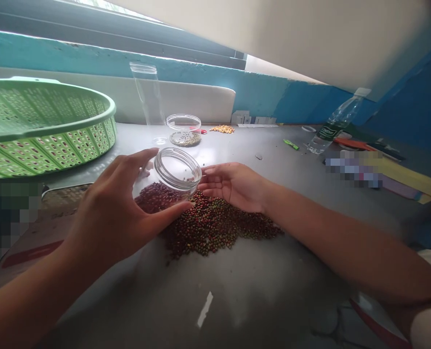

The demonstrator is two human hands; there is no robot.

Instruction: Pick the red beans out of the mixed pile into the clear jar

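My left hand is wrapped round a transparent jar with a threaded rim and no lid on it. The jar tilts to the right, and dark red beans show through its wall, though some of these may be the heap behind it. Just right of the jar's mouth, my right hand is turned partly palm up, its fingers stretched out and slightly bent, with nothing visible in it. Under both hands a heap of mixed red and green beans spreads over the grey table.
A green plastic basket stands at left. Behind the jar are a tall transparent container, a round dish with pale grains and a small pile of orange-yellow kernels. A water bottle and a green object are at right.
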